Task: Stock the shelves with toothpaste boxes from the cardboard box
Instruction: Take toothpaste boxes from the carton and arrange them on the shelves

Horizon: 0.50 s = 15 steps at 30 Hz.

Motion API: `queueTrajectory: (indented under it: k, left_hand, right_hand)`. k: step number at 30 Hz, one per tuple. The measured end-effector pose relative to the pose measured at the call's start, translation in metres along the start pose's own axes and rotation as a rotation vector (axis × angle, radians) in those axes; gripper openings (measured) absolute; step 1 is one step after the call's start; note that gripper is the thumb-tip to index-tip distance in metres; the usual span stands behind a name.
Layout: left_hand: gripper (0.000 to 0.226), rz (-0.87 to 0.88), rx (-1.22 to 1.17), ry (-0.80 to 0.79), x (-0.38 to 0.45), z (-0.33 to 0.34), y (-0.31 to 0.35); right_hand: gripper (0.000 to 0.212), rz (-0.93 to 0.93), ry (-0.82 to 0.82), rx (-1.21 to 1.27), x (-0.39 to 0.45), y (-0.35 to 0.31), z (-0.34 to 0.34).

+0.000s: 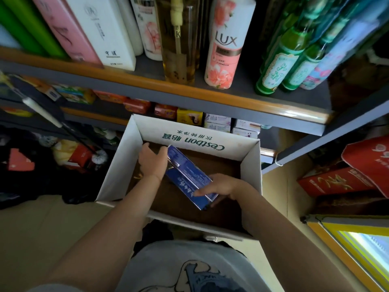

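Both of your hands are down inside the cardboard box (250, 165), which sits on the floor in front of the shelves with its flaps open and green "C'estbon" lettering upside down on its far inner wall. Your left hand (152, 161) is at the far end of the blue toothpaste boxes (189, 178), its fingers curled against their upper end so that it grips them there. Your right hand (219, 189) lies over the near end of the same boxes, thumb stretched along the top face and fingers wrapped under the side, holding them. At least two of these long blue boxes are stacked together, tilted diagonally across the brown bottom of the cardboard box; whether they are lifted off the bottom or resting on it cannot be told.

Above the box, the upper shelf (210, 98) carries a pink LUX bottle (225, 49), a clear pump bottle of amber liquid (181, 45), white and pink cartons and green glass bottles (275, 66). The lower shelf behind the box holds small soap packs in red, yellow and white. To your right stand red gift cartons (336, 180).
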<state>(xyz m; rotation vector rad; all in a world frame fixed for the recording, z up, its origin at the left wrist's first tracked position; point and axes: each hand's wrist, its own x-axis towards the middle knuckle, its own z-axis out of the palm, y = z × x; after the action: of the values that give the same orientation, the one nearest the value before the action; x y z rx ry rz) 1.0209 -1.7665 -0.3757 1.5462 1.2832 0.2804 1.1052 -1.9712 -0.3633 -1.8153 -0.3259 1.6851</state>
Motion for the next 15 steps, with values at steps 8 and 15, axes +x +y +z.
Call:
queueTrajectory:
  k: [8, 15]
  left_hand:
    - [0.051, -0.204, -0.626, -0.354, -0.069, -0.014, 0.035]
    - [0.021, -0.026, -0.698, -0.578, -0.087, -0.071, 0.07]
  right_hand:
    - [0.071, -0.207, -0.116, 0.259, -0.041, -0.028, 0.017]
    - [0.041, -0.448, 0.13, 0.318, -0.069, -0.089, 0.054]
